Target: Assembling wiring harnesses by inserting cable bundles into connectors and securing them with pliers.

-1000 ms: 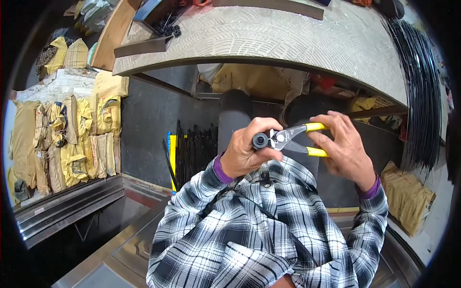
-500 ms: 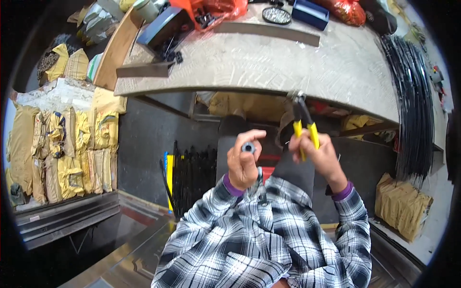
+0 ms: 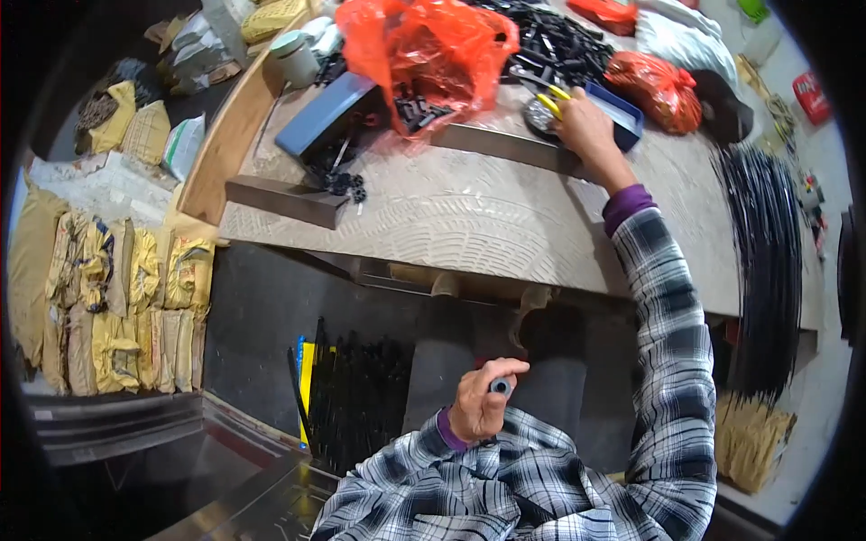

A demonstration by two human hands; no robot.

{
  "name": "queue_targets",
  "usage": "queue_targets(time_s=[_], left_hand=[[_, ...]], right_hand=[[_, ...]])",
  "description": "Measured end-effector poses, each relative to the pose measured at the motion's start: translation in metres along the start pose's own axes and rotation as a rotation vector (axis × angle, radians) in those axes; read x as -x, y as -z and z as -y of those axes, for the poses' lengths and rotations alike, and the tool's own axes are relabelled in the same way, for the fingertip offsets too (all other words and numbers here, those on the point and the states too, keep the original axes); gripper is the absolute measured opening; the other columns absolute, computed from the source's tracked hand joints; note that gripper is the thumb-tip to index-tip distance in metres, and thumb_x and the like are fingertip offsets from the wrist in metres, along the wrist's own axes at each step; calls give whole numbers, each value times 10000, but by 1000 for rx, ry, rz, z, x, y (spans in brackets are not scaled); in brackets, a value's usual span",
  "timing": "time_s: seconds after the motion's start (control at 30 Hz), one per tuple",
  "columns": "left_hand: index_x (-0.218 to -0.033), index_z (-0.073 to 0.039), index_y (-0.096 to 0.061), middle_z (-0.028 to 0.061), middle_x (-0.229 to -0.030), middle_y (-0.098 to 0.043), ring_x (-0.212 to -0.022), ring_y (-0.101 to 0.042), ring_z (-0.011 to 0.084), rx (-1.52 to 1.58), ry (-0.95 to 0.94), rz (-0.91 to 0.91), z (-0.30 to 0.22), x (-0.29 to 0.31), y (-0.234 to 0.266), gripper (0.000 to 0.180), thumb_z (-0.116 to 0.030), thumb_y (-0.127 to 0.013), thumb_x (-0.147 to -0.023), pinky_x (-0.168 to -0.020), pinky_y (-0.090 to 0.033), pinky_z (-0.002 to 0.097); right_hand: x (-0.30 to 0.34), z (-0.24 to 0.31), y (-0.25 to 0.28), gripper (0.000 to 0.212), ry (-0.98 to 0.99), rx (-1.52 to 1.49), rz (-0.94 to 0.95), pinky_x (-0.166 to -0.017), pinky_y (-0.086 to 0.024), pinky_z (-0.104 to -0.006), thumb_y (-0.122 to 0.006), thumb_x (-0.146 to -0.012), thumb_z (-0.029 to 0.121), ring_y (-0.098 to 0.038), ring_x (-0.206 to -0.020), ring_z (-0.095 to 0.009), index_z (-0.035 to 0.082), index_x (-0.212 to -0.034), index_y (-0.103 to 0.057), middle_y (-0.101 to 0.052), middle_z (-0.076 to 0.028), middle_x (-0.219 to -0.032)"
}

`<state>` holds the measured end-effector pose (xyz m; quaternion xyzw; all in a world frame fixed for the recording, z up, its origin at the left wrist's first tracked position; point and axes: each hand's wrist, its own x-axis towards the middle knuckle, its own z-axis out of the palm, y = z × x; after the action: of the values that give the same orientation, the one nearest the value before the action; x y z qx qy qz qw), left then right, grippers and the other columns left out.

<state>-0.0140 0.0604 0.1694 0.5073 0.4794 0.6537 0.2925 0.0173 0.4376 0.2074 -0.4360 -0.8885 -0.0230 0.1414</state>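
Note:
My left hand [image 3: 476, 406] is closed around a slim tube [image 3: 501, 386], seen end-on, with a grey rim and dark hole; its length is hidden. It stays low, over my lap, index finger stretched out past the tube. My right hand [image 3: 586, 131] reaches far across the table, closed on yellow-handled pliers [image 3: 547, 105]. The handles poke out beyond my fingers; the jaws cannot be made out. Just below the pliers is a small round dish [image 3: 538, 118], partly covered by my hand. A blue open box [image 3: 631, 115] stands right beside my wrist.
On the grey table [image 3: 433, 207] lie metal bars [image 3: 284, 200], a red plastic bag [image 3: 442, 54] with small black parts, a blue-grey box [image 3: 325, 113] and a black parts heap [image 3: 564, 41]. Long black strips [image 3: 767, 261] hang at the right edge. Wrapped bundles [image 3: 135, 288] stand left.
My right hand has moved up and forward from above my lap to the table's far side, carrying the pliers. My left hand still holds the tube. The view has tilted up toward the table.

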Motion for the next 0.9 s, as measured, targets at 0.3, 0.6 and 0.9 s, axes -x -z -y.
queue_targets(time_s=[0.3,0.6,0.9], left_hand=[[-1012,50,-522,68,-651,-493,-502,-447,114,35,11,11,5,0,13,588,-484,-294,-921,-481,-367,242],[-1020,45,-506,6,-579,-408,-490,-338,63,157,46,-2,-12,-1,20,535,-438,-291,-939,-471,-280,226],[-918,37,-499,45,-661,-481,-545,-418,83,149,35,-73,-53,-15,9,538,-451,-273,-937,-489,-326,220]], right_hand=[[-4,4,-9,163,25,-6,-123,-669,-452,-432,-552,-759,155,-571,-818,-337,60,-878,-612,-530,-140,-920],[50,6,26,121,168,-793,-277,-577,-364,-207,-570,-852,153,-452,-640,-70,35,-853,-541,-469,27,-731],[260,128,93,184,395,-1360,-77,-678,-453,-323,-710,-698,115,-556,-793,-244,7,-814,-618,-587,-120,-832]])
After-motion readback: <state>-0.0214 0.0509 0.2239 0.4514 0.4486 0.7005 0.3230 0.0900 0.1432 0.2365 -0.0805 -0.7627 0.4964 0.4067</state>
